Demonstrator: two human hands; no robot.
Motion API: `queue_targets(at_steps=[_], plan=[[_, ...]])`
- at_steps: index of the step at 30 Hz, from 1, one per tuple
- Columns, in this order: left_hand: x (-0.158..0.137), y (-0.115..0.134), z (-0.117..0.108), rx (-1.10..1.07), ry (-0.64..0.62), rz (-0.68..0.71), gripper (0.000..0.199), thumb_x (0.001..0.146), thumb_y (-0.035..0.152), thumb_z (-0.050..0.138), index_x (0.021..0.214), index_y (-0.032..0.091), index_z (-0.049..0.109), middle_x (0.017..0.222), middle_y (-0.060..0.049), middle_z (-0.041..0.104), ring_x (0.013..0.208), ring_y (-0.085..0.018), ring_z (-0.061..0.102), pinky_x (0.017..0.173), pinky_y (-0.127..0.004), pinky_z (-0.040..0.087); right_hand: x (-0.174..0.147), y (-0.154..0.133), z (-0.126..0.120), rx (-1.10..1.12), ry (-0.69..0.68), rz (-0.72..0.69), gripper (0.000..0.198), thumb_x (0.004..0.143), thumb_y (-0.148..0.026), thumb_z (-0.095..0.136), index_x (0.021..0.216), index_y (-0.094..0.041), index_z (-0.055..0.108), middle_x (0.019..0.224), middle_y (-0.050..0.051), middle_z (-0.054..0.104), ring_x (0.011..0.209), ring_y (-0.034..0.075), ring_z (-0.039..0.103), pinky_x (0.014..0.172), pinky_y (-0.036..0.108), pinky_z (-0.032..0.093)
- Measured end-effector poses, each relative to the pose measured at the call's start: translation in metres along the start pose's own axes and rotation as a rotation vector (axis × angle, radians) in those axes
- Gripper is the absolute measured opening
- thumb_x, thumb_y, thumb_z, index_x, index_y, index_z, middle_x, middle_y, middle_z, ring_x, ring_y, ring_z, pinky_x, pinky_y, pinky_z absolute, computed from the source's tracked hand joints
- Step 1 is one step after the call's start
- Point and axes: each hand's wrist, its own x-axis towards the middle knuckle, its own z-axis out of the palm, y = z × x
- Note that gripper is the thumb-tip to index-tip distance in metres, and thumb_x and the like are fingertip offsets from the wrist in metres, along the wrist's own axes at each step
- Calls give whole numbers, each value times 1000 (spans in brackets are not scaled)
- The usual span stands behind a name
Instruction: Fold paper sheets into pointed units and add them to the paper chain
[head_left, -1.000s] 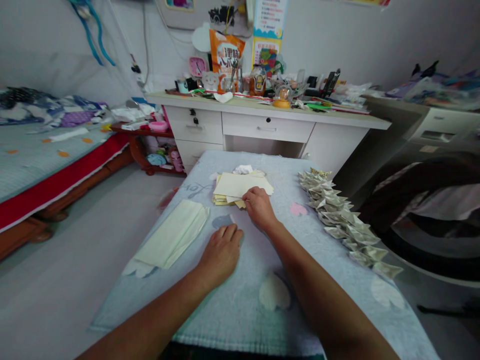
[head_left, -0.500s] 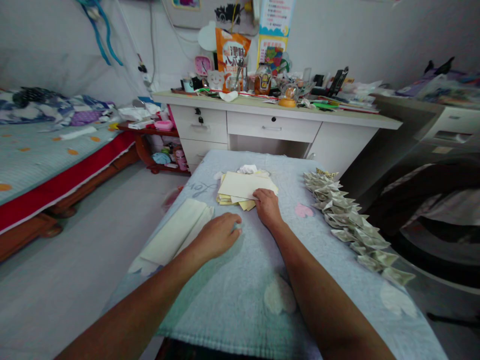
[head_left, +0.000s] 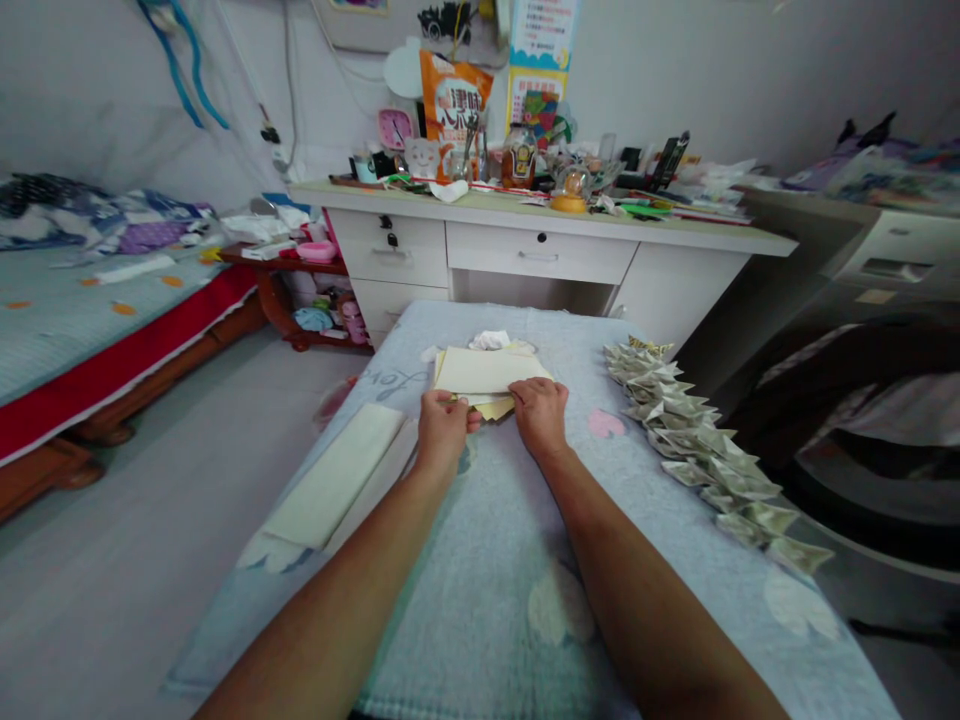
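Note:
A stack of cream and yellow paper sheets (head_left: 484, 370) lies on the cloth-covered table (head_left: 480, 560). At its near left corner, my left hand (head_left: 444, 425) pinches the edge of the top sheet. My right hand (head_left: 541, 412) grips the near right edge of the same sheet, whose front edge looks slightly raised. Left of my left forearm lie long folded pale papers (head_left: 337, 475). Along the right side stretches a row of several folded paper pieces (head_left: 694, 440) with pointed ends.
A crumpled white tissue (head_left: 490, 340) sits just behind the stack. Beyond the table stands a white desk (head_left: 540, 250) crowded with small items. A bed (head_left: 127, 300) is at the left, and a washing machine (head_left: 892, 270) at the right.
My left hand has moved forward and up to the stack and closed on the top sheet's edge. My right hand stays at the right edge. The view has shifted slightly.

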Motion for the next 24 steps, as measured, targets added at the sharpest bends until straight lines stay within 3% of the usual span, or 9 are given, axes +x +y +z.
queue_targets(at_steps=[9, 13, 16, 20, 24], plan=[[7, -14, -9, 132, -78, 154, 13, 78, 14, 52, 91, 18, 54, 70, 0, 64, 56, -10, 64, 46, -15, 44, 3, -3, 7, -12, 8, 62, 25, 90, -14, 48, 101, -22, 69, 103, 6, 71, 110, 25, 46, 93, 43, 19], [3, -11, -11, 147, -75, 205, 16, 75, 17, 55, 91, 18, 57, 70, 0, 65, 52, -10, 60, 48, -17, 44, -1, -15, 0, 53, 25, -36, 30, 86, -15, 52, 113, -21, 64, 123, 8, 61, 118, 27, 38, 97, 43, 21], [0, -9, -13, 206, -76, 290, 15, 76, 18, 55, 91, 18, 58, 68, 1, 65, 52, -10, 59, 54, -19, 47, -4, -28, -5, 94, -31, -165, 27, 84, -22, 57, 109, -23, 66, 127, 7, 56, 120, 28, 35, 98, 42, 23], [-2, -11, -16, 284, -93, 371, 15, 81, 18, 50, 94, 20, 56, 69, 1, 65, 59, -12, 62, 60, -22, 49, -5, -38, -5, 75, -88, -227, 21, 85, -24, 59, 103, -26, 70, 122, 5, 57, 116, 27, 36, 97, 43, 24], [-1, -15, -16, 244, -76, 333, 16, 83, 16, 46, 98, 21, 50, 72, 1, 65, 59, -12, 63, 59, -22, 49, -4, -37, -1, 32, -101, -204, 17, 90, -30, 56, 93, -27, 73, 106, 5, 60, 101, 24, 41, 88, 40, 28]])
